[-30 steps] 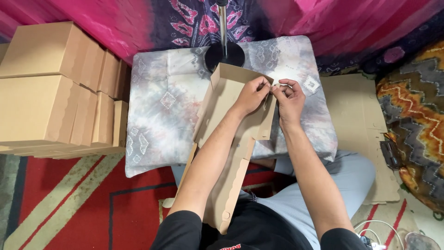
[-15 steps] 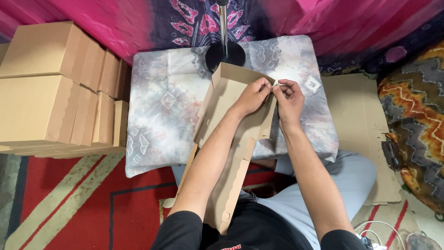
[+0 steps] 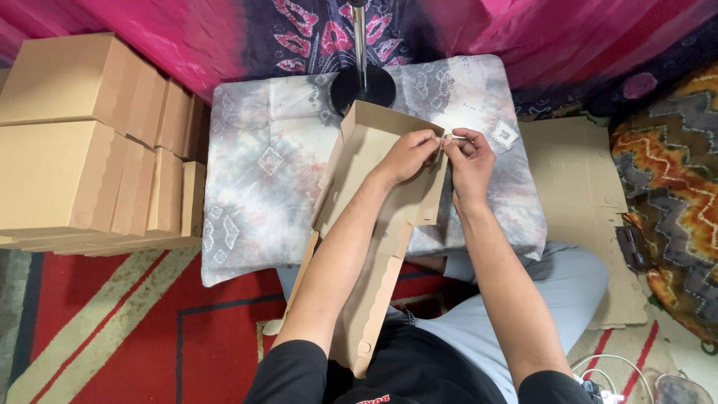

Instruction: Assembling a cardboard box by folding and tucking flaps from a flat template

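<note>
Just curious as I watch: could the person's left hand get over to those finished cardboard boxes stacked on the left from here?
Probably yes. The left hand is busy pinching the half-folded box, but nothing stands between it and the stacked boxes, only the pillow's open surface.

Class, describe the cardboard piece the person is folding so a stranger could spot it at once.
Find the grey tie-dye cushion in the middle. On it lies a half-folded cardboard box reaching down to the person's lap, with both hands pinching its right wall. Unlike the finished boxes stacked left and the flat sheet right, it is partly open.
</note>
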